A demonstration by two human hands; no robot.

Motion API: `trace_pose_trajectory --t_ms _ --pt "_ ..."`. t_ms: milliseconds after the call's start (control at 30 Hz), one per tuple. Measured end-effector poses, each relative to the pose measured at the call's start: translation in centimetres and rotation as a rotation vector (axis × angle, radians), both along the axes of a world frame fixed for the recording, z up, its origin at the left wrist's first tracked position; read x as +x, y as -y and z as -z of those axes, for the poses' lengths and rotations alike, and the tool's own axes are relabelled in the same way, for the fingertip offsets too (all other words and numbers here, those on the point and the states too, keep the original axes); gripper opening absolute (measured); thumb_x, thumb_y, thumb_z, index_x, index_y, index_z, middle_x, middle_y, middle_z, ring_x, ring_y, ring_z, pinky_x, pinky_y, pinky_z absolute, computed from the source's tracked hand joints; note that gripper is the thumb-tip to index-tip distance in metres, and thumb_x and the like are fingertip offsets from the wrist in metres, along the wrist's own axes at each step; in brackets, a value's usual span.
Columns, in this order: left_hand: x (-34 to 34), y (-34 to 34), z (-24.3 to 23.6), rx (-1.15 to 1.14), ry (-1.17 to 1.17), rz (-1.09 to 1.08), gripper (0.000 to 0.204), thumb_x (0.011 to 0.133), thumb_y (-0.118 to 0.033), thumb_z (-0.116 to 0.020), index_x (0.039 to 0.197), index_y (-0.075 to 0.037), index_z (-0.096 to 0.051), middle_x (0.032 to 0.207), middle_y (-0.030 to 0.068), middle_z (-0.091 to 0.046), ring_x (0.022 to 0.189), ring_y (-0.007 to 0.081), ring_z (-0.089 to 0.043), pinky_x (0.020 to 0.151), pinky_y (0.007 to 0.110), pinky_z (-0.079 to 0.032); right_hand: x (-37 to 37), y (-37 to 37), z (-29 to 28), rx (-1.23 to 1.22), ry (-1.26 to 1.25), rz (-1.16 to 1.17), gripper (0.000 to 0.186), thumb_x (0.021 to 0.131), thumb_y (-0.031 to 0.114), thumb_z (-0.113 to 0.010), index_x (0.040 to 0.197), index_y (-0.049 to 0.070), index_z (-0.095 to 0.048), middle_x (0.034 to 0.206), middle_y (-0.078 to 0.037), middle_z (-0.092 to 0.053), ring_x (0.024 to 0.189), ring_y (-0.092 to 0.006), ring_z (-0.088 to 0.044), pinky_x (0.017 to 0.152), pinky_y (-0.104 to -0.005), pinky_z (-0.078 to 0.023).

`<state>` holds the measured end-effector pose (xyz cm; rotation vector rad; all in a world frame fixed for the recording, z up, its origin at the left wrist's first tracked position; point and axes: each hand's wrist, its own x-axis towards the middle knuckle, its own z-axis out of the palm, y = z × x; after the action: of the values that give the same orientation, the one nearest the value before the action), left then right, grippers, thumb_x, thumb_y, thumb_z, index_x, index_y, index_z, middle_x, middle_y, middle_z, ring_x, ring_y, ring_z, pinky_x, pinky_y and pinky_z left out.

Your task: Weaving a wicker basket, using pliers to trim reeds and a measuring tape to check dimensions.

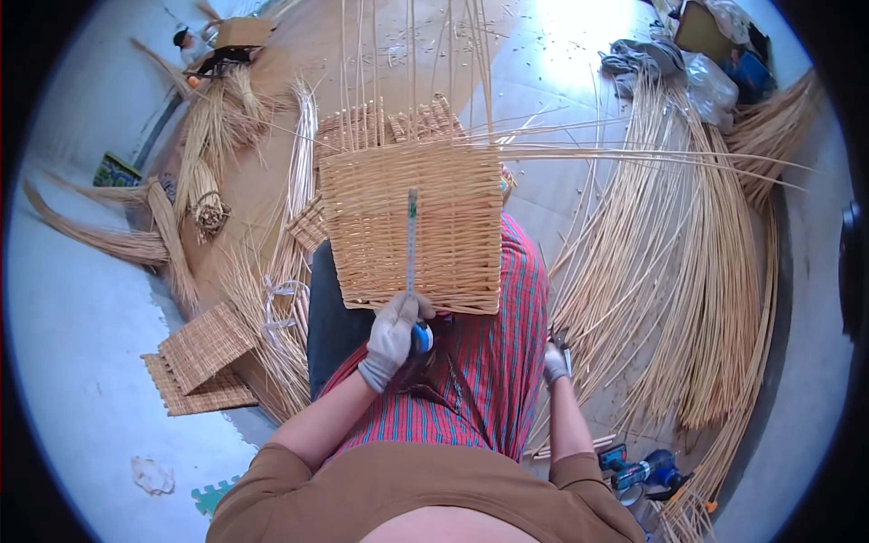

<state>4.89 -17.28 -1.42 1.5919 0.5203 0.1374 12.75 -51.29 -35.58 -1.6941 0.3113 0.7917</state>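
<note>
My left hand [391, 339], in a pale work glove, is closed round a tape measure [422, 339] with a blue and white case. Its drawn-out blade [411, 240] runs up the front of a woven wicker panel [453, 226] that leans over my lap. Long bare rods [414, 63] rise from the panel's far edge, and others [625, 154] stick out to the right. Low at my right side, my right hand [555, 364], also gloved, is closed near the loose rods. Something small and dark shows at its fingers; its kind is unclear.
Long loose rods [715, 317] spread over the floor at right. Tied bundles [208, 204] and woven panels [206, 348] lie at left. A cordless drill [634, 472] sits by my right elbow. A striped red cloth [516, 353] covers my lap. Another person [192, 45] is at the far left.
</note>
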Motion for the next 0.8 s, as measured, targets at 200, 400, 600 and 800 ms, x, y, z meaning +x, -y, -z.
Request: trace_pose_trajectory --t_ms 200,400,600,800 --pt "4.1 -1.2 -2.1 -0.156 0.009 -0.018 0.035 0.112 -0.032 -0.044 0.112 -0.003 -0.063 0.079 0.0046 -0.066 0.064 0.0082 -0.060 0.060 0.023 -0.051 -1.6 -5.6 -1.5 -0.030 0.097 0.013 0.042 0.088 0.037 -0.075 0.115 0.006 -0.069 0.105 -0.013 -0.075 0.094 -0.0255 -0.071 0.088 -0.0369 -0.053" --pt "5.5 -0.9 -1.3 -0.188 0.054 -0.016 0.035 0.112 -0.034 -0.045 0.113 -0.003 -0.062 0.077 0.0038 -0.065 0.057 0.0084 -0.058 0.052 0.023 -0.049 -0.6 -6.0 -2.5 -0.182 0.092 0.049 0.043 0.087 0.038 -0.075 0.116 0.007 -0.069 0.104 -0.014 -0.075 0.093 -0.0267 -0.071 0.087 -0.0377 -0.053" --pt "6.2 -0.6 -1.9 -0.278 0.095 -0.002 0.035 0.112 -0.033 -0.044 0.113 -0.002 -0.061 0.075 0.0054 -0.065 0.056 0.0105 -0.059 0.051 0.024 -0.050 -0.9 -5.1 -4.0 -0.357 0.091 0.069 0.044 0.085 0.038 -0.076 0.117 0.007 -0.068 0.103 -0.016 -0.075 0.093 -0.0279 -0.071 0.087 -0.0385 -0.053" --pt "6.9 0.0 -2.1 -0.403 0.100 -0.005 0.034 0.110 -0.035 -0.047 0.115 -0.004 -0.060 0.076 0.0051 -0.065 0.057 0.0123 -0.063 0.050 0.025 -0.054 -2.0 -3.5 -6.0 -0.552 0.091 0.106 0.046 0.084 0.038 -0.077 0.117 0.008 -0.068 0.102 -0.017 -0.075 0.093 -0.0292 -0.071 0.086 -0.0392 -0.053"
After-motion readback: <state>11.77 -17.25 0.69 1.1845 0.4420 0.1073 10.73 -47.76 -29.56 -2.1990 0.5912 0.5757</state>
